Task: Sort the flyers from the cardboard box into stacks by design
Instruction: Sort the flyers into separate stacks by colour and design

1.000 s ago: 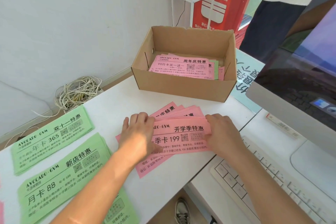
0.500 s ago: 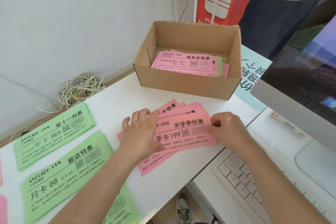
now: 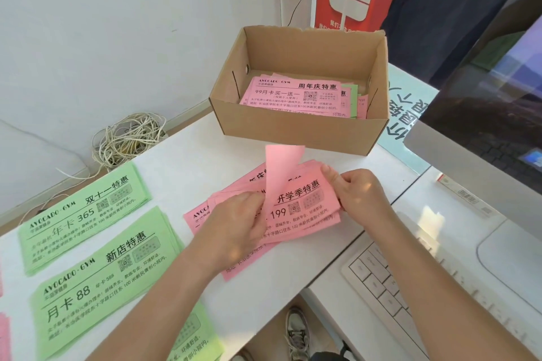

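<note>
My left hand [image 3: 234,223]: fingers curled, pinching one pink flyer [image 3: 283,167] that bends upward, its blank back towards me.
My right hand [image 3: 360,193]: thumb and fingers pinch the right end of the pink pile [image 3: 311,208].
Pink pile: fanned out on the white table [image 3: 181,161], just in front of the cardboard box [image 3: 293,129].
Cardboard box: open; the loose flyers [image 3: 293,94] inside are mostly pink, with green edges showing.
Sorted so far: far green stack [image 3: 82,214] and near green stack [image 3: 102,281] lie to my left.
</note>
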